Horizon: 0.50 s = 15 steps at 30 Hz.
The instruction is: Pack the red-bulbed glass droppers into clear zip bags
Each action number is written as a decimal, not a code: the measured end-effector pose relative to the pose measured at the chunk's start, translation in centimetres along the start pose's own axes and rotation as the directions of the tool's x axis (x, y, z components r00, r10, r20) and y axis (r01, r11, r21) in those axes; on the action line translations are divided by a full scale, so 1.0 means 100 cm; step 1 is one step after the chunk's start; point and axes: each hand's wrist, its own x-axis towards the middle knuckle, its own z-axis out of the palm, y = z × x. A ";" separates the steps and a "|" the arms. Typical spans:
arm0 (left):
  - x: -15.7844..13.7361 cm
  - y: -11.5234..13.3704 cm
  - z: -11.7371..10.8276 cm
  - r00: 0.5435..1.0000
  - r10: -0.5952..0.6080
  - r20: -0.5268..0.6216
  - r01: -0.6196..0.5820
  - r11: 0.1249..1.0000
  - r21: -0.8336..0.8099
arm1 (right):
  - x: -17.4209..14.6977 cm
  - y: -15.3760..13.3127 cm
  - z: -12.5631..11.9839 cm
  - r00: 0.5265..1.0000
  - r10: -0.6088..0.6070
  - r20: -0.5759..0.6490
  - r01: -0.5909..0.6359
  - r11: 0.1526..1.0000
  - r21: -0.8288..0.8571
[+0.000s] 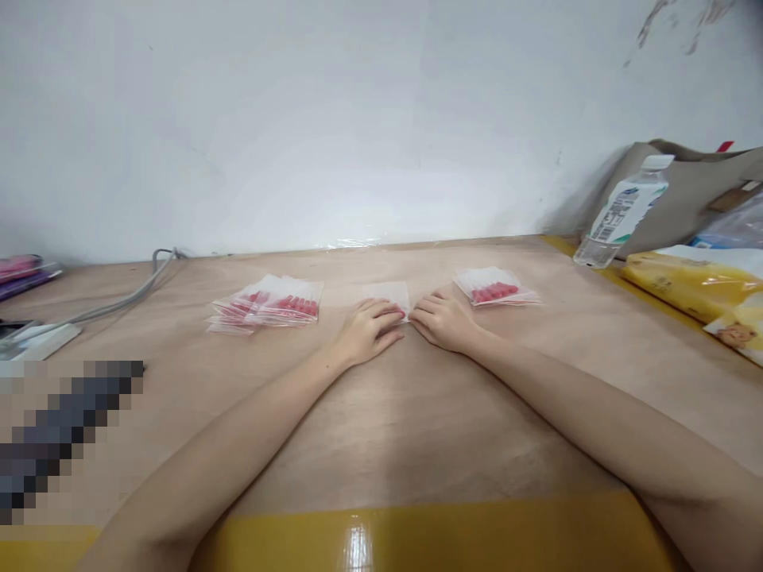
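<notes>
A small clear plastic bag (387, 292) with red pieces in it lies flat on the table, between my two hands. My left hand (369, 330) rests over the bag's lower left part, fingers stretched across it and over the red contents. At the bag's right edge is my right hand (442, 322), its fingers reaching left, low on the table, with nothing visibly gripped. To the left sits a spread pile of similar bags (289, 303) with red pieces. Another stack of such bags (494, 287) lies beyond my right hand.
A plastic bottle (623, 213) leans by a grey-beige bag (685, 179) at the right, near a yellow package (691, 282). A grey cable (128, 300) runs along the left. Yellow tape (441, 536) covers the table's front edge; a white wall (369, 119) stands behind.
</notes>
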 end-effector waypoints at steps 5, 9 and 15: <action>0.016 0.003 0.017 0.998 0.054 -0.033 -0.053 0.997 0.051 | -0.002 -0.002 0.003 0.998 0.067 -0.003 -0.066 0.995 0.079; 0.019 -0.001 0.019 0.994 0.107 -0.023 -0.105 0.991 0.081 | -0.002 -0.003 0.003 0.997 0.080 0.007 -0.080 0.993 0.087; 0.018 -0.002 0.014 0.991 0.135 0.000 -0.134 0.985 0.112 | 0.001 -0.004 -0.003 0.999 0.038 -0.002 -0.038 0.999 0.035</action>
